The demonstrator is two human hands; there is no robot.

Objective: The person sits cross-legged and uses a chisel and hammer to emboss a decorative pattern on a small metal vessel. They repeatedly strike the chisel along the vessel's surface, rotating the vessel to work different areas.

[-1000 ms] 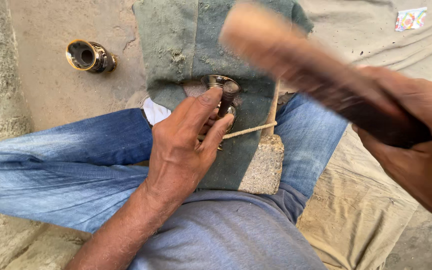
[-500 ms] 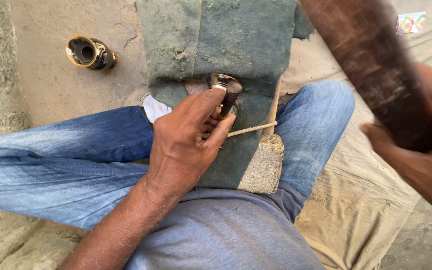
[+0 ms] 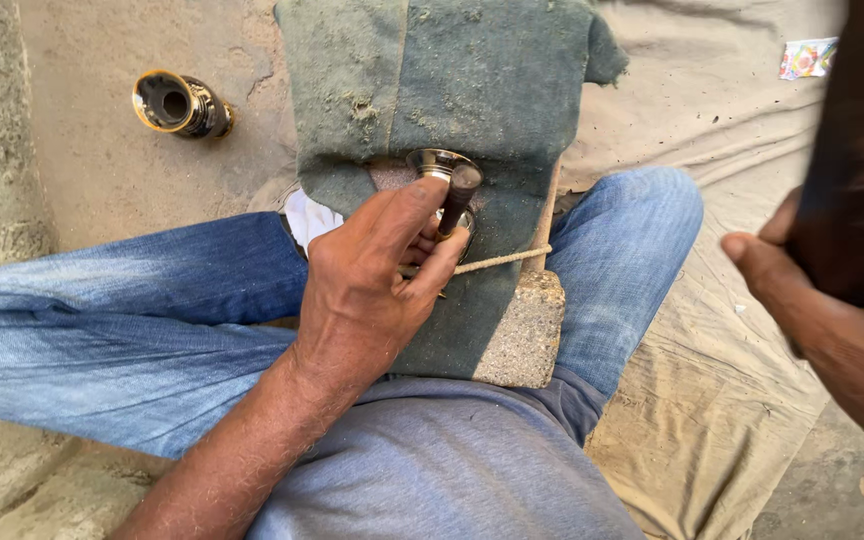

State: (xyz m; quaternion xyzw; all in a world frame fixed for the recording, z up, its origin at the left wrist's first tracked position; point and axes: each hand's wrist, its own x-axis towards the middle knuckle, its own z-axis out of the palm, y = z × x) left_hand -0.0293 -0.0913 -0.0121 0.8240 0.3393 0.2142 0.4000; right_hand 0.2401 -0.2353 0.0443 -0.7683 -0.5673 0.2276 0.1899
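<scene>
I have my left hand [image 3: 372,290] pinching a dark punch [image 3: 457,198] upright, its tip on a small round metal piece [image 3: 437,162] on the green cloth [image 3: 472,90] over a stone block [image 3: 522,335] between my knees. The fingers [image 3: 432,265] wrap the shaft below its head. My right hand [image 3: 822,310] grips a raised, blurred wooden mallet [image 3: 857,150]. Judging by this, the striking is midway; how much shaping remains is unclear.

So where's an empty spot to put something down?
Bare ground lies between the brass cup and the green cloth, and the tan sheet is open beyond the knee. It's crowded around the left hand and metal piece.
</scene>
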